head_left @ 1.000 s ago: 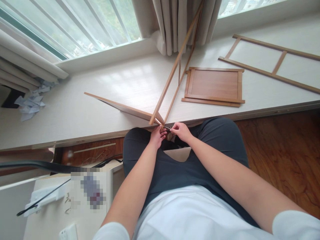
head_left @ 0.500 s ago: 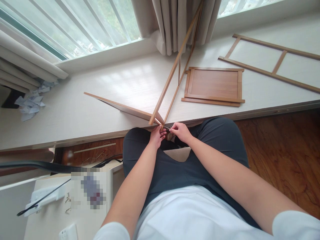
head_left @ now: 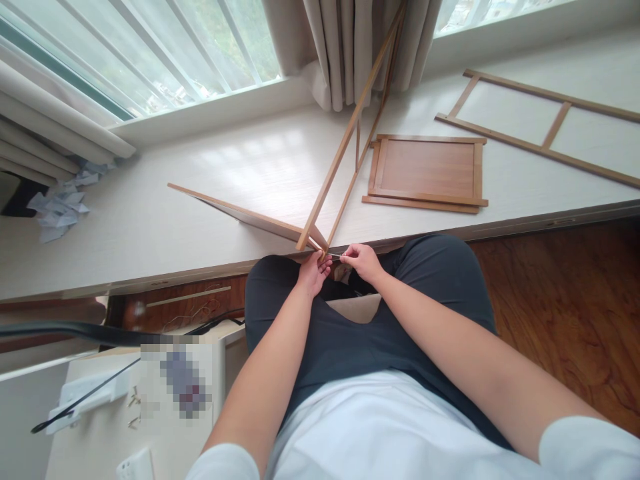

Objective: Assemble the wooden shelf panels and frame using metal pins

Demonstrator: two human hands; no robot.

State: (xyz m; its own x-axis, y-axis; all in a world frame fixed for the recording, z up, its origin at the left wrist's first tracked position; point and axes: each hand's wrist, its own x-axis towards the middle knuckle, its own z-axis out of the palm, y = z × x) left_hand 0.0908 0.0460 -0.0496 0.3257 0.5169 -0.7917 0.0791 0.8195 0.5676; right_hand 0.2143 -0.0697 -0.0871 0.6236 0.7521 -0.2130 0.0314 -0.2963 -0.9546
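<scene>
My left hand [head_left: 313,273] is closed around the lower end of a wooden ladder-like frame [head_left: 341,155], which leans up toward the curtain. A wooden panel [head_left: 240,215] meets that end at an angle and stretches to the left over the white ledge. Between the fingertips of my right hand [head_left: 365,263] is a slim metal rod that looks like a hex key [head_left: 335,255]. Its far tip points at the joint beside my left fingers. The exact contact at the joint is too small to make out.
Stacked wooden panels [head_left: 427,170] and another ladder-like frame [head_left: 555,137] lie on the white ledge [head_left: 125,220]. Torn paper [head_left: 60,210] sits at its left. On a side table [head_left: 85,443] are small metal screws [head_left: 133,397], power strips and a cable. Curtains [head_left: 337,53] hang behind.
My right hand has shifted very slightly, and a bit more of the metal rod shows between it and the joint. The frame, panel and left hand stay nearly the same.
</scene>
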